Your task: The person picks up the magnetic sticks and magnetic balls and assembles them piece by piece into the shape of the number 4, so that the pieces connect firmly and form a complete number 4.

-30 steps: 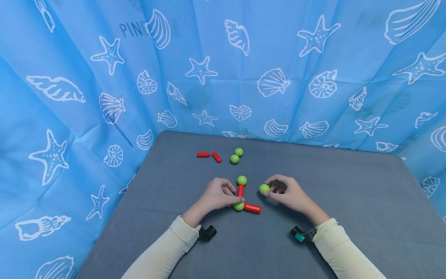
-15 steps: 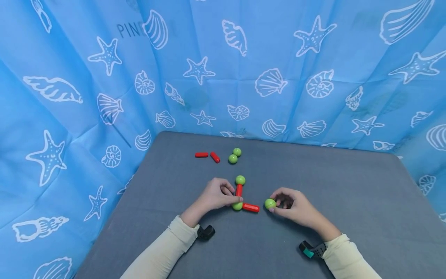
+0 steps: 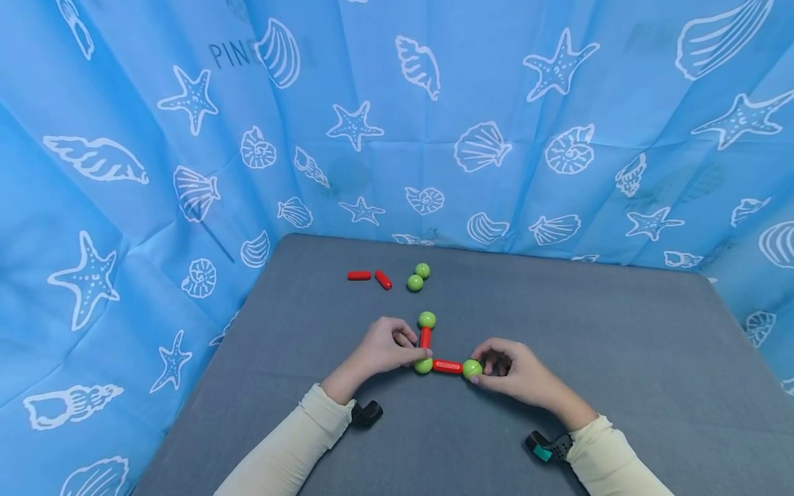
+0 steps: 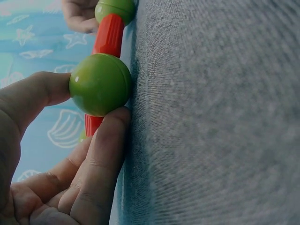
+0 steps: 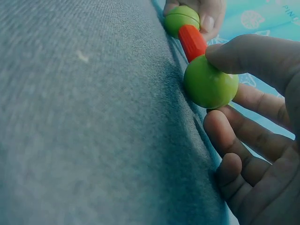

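An L-shaped piece of green balls and red rods lies on the table. My left hand (image 3: 387, 343) pinches its corner ball (image 4: 100, 85) between thumb and fingers. From that ball one red rod (image 3: 425, 337) runs away to a far green ball (image 3: 426, 319). A second red rod (image 3: 447, 366) reaches right and meets another green ball (image 5: 211, 83). My right hand (image 3: 517, 368) holds this ball between thumb and fingers, against the rod's end. In the right wrist view, the ball touches the rod, with the left hand's fingertips behind.
Farther back on the grey table (image 3: 589, 331) lie two loose red rods, one flat across (image 3: 359, 275) and one slanted (image 3: 383, 280). Beside them sit two green balls (image 3: 415, 282). A blue shell-patterned curtain (image 3: 384, 165) hangs behind the table and along its left side.
My right hand first came nearer to me with its green ball, then moved left until the ball met the end of the right-hand red rod. The left hand has kept its hold.
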Tool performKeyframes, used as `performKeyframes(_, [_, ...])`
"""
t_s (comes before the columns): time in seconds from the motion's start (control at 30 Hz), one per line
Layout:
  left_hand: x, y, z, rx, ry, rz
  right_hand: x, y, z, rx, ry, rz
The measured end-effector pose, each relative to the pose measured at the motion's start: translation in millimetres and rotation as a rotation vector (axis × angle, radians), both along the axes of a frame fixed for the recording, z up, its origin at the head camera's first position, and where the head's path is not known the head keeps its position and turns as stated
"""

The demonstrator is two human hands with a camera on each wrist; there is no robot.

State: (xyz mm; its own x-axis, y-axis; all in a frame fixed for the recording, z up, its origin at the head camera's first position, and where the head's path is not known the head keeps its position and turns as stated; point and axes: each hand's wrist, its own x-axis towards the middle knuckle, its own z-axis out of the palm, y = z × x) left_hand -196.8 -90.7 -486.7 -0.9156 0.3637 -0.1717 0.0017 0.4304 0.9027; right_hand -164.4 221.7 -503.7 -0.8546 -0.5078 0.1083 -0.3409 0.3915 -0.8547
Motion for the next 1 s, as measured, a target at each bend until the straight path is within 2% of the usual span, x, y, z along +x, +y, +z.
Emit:
performKeyframes(0.33, [-0.6,0.9,-2.9,-0.037,0.067,-0.033,-0.9,-1.7,1.1,0.009,-0.002,-0.011])
performKeyframes(0.73, [0.0,0.5,-3.6,0.007,0.019,-0.06,-1.5,-1.0,0.3,-0.001,-0.006,-0.01])
performKeyframes(1.0, [0.6,0.3,-3.8,0.022,-0.001,-0.056,-1.4,-0.3,1.1,-0.002,-0.008,0.001])
